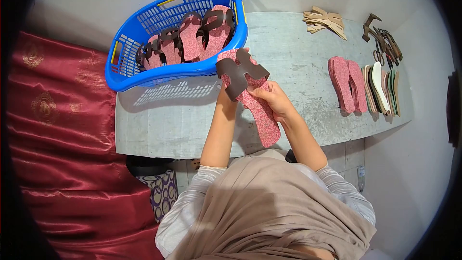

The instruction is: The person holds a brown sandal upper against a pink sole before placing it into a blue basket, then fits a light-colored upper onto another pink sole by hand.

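A pink patterned sandal point(262, 115) with a dark brown strap point(237, 74) is held up above the grey table, its heel end pointing down toward me. My right hand point(274, 100) grips its middle from the right side, thumb on top of the sole. Behind the strap, my left hand point(230, 85) supports the sandal from the left; most of its fingers are hidden. Just beyond, a blue basket point(168, 73) holds several pink sandals point(190, 38) with brown straps.
On the grey table point(284, 33) lie beige cut pieces point(325, 20) at the back, a hammer point(369, 28) and hand tools point(389, 48) at the right, pink soles point(347, 84) and a row of coloured soles point(381, 89). A red curtain point(67, 125) hangs at left.
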